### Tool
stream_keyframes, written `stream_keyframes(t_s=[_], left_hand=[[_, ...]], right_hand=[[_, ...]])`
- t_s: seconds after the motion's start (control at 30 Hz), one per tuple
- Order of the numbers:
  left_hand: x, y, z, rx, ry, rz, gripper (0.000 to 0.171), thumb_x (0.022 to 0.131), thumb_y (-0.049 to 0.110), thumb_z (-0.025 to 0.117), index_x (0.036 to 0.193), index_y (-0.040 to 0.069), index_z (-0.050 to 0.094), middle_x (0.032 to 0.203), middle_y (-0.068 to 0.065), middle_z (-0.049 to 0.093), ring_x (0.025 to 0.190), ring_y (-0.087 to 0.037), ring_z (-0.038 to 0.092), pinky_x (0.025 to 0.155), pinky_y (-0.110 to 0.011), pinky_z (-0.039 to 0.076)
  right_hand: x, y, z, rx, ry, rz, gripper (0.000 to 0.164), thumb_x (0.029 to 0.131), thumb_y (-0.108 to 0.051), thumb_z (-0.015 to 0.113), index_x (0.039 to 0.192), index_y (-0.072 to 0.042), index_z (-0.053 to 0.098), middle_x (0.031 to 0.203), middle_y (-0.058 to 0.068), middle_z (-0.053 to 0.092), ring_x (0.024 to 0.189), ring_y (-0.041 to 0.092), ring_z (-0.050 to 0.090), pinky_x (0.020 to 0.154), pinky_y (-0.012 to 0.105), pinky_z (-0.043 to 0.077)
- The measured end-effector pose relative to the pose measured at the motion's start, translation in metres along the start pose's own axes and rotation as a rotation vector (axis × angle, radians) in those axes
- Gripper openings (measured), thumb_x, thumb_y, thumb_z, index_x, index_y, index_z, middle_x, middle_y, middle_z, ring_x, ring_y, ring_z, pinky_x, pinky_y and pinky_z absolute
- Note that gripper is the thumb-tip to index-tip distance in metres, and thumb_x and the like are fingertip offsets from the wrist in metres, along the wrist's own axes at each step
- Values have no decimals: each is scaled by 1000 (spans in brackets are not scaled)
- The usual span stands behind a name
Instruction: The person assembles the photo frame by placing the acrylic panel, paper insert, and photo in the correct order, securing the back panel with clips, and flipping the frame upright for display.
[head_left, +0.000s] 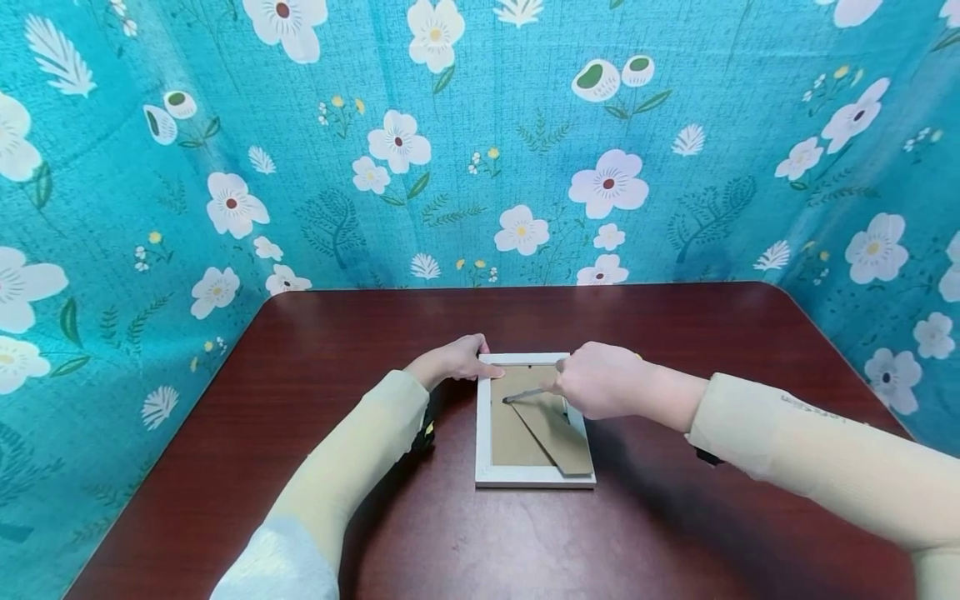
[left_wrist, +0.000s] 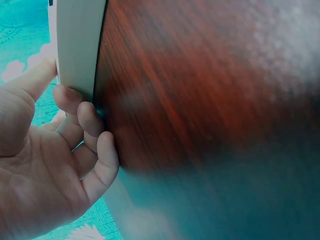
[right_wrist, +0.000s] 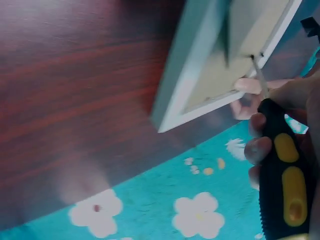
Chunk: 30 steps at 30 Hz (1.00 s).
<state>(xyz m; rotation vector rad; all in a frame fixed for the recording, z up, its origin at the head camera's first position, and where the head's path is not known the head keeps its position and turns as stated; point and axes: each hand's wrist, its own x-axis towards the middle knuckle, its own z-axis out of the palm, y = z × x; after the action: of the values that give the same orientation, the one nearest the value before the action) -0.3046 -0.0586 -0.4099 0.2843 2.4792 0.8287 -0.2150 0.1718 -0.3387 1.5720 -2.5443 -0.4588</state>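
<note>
A white picture frame lies back up on the table, its brown backing board showing. A slanted brown easel stand is attached to that board. My left hand grips the frame's upper left edge; the thumb lies on top, and curled fingers press the outer side in the left wrist view. My right hand holds a screwdriver with a black and yellow handle. The screwdriver's thin metal shaft reaches left, its tip right at the stand's narrow upper end.
The dark red wooden table extends on all sides of the frame. Behind it and at both sides hangs a turquoise floral curtain. A dark strap shows at the left wrist.
</note>
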Motion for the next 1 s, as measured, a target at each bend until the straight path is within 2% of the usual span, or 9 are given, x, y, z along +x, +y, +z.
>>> stream_keyframes(t_s=[0.17,0.3,0.4,0.53,0.67,0.83,1.0], left_hand=[[0,-4,0,1,-1,-6,37,88,28,74,99,7,46,70,-5,49,55,-15,42,49,-26,33],[1,-3,2,4,-2,-10,37,88,29,74,100,7,47,72,-5,50,57,-15,43,50,-26,35],[2,-2,2,11,0,-11,37,88,29,74,99,7,47,72,-6,51,57,-15,43,50,-26,35],[2,-1,2,7,2,-11,37,87,29,75,99,7,47,72,-6,51,57,-16,43,50,-26,35],[2,0,2,1,2,-25,37,87,29,75,100,7,47,75,-7,52,59,-17,44,51,-27,36],[2,0,1,7,-3,-26,37,87,28,75,99,7,47,75,-7,52,58,-17,44,51,-27,36],[4,0,0,9,-4,-14,37,87,27,75,98,7,47,73,-6,51,56,-16,43,49,-26,35]], right_hand=[[-6,2,8,21,74,16,23,83,-9,70,104,-16,75,61,-2,51,45,8,39,40,24,34],[-2,2,5,-11,140,6,5,84,-13,72,86,-18,72,59,-2,48,43,8,34,39,23,30],[4,3,-3,-37,163,-4,14,86,-13,70,75,-20,65,55,-3,40,42,9,28,38,24,26],[13,2,-13,-28,94,-2,18,88,-13,67,72,-20,66,55,-3,40,45,9,27,40,24,27],[20,1,-19,-30,32,-14,18,89,-15,68,72,-18,66,56,-3,45,46,10,32,42,24,32],[25,0,-23,-17,-17,-27,20,91,-17,67,71,-17,64,53,-4,46,47,10,42,44,25,38],[25,-1,-22,35,-66,-13,17,92,-15,65,75,-17,66,53,-5,46,48,10,44,45,26,40]])
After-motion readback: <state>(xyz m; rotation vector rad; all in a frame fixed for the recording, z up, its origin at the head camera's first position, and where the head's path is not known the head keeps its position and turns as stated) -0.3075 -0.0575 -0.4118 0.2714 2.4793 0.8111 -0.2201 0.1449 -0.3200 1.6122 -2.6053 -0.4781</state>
